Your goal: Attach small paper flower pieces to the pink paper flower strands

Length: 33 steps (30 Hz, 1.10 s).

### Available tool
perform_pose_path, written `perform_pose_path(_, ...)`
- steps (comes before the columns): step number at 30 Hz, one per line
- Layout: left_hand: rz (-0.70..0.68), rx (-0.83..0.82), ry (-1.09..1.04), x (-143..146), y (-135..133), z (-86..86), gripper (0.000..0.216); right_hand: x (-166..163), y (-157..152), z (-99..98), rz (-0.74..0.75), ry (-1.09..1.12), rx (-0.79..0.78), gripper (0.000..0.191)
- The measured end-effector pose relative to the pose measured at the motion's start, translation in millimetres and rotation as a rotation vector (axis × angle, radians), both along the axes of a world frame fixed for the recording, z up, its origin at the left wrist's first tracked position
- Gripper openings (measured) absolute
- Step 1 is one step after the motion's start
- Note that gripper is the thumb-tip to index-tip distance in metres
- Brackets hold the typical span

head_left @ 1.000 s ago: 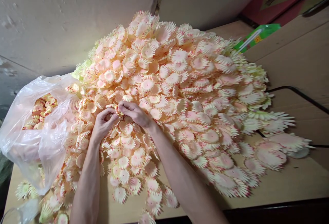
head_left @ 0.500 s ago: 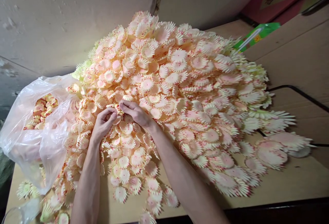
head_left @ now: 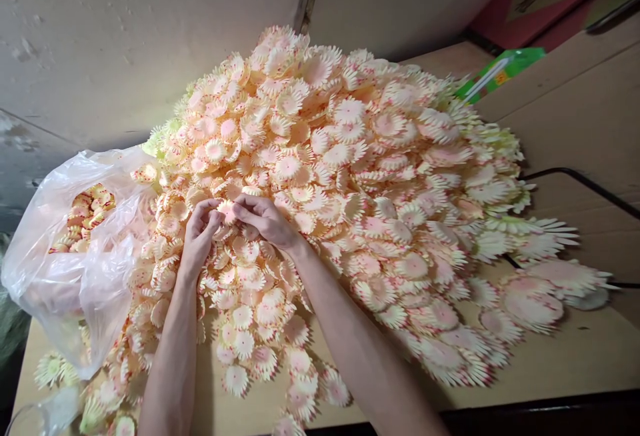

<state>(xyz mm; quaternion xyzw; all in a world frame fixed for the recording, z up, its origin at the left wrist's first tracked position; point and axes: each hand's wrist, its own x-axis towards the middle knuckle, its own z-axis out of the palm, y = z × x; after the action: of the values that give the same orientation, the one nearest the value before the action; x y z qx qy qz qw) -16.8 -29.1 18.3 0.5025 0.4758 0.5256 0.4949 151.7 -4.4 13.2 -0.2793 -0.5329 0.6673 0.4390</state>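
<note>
1. Closest to the person, I see a tan table [head_left: 595, 356], with loose frilly flowers [head_left: 236, 381] at 6 o'clock from the hands.
2. The left hand [head_left: 199, 228] pinches a little pink flower [head_left: 228, 211] at its 9 o'clock edge.
3. The right hand [head_left: 269, 221] pinches that same flower at its 3 o'clock edge, so it sits between both hands' fingertips.
4. At 9 o'clock is a see-through bag [head_left: 37, 249] with red-edged bits [head_left: 90, 213] showing.
5. A huge flower pile [head_left: 345, 153] rises at 1 o'clock.
6. Far off, at 2 o'clock, a green packet [head_left: 531, 58] pokes up by brown cardboard [head_left: 580, 129].
</note>
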Motion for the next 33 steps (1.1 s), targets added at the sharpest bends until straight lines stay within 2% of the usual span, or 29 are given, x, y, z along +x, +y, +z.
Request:
perform_pose_path(3,0.026,0.031,0.004,-1,1,-2.9,0.031,-3,1,-0.2,-0.112,-0.038,0.009,0.035)
perform_pose_path(6,0.068,0.155,0.036,-1,1,-5.3,0.024,-7,3,-1.7,-0.312,-0.036,0.023,0.039)
perform_pose_path(7,0.071,0.195,0.047,0,1,-6.0,0.023,-7,3,-2.6,-0.332,-0.038,0.024,0.039)
perform_pose_path(10,0.027,0.252,0.070,1,1,-7.7,0.019,-7,2,-5.2,-0.232,-0.040,0.034,0.035)
perform_pose_path(13,-0.016,0.217,0.100,0,2,-7.9,0.024,-5,0,-6.5,-0.167,-0.020,0.008,0.031)
perform_pose_path(19,0.116,0.271,0.105,2,3,-4.4,0.016,-5,3,-4.9,-0.239,0.040,-0.016,0.025)
perform_pose_path(24,0.100,0.172,-0.024,5,2,-6.8,0.021,-5,5,-7.1,-0.201,0.044,-0.042,0.027)
perform_pose_path(28,0.102,0.181,-0.111,3,1,-6.8,0.030,-7,7,-11.0,-0.320,0.026,0.005,0.029)
perform_pose_path(33,0.000,0.153,-0.065,1,3,-5.6,0.032,-10,8,-12.8,-0.341,0.000,0.055,0.029)
